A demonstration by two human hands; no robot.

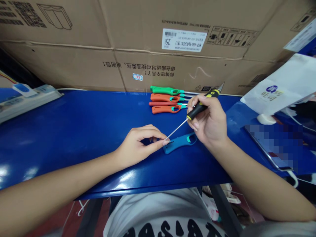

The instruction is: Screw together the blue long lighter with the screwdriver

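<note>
A blue lighter body (179,143) lies on the blue table (81,131) in front of me. My right hand (209,123) is closed round a black-and-yellow screwdriver (201,106), whose thin shaft slants down to the lighter's left end. My left hand (142,144) is curled, thumb and forefinger pinched together at the screwdriver's tip by that same end; whether they hold anything small there is hidden.
Behind the hands lie several gas lighters, a green one (166,90) and orange ones (166,103). Large cardboard boxes (148,42) wall off the back. A power strip (27,95) sits far left; a white bag (283,85) and a tablet (274,144) sit right.
</note>
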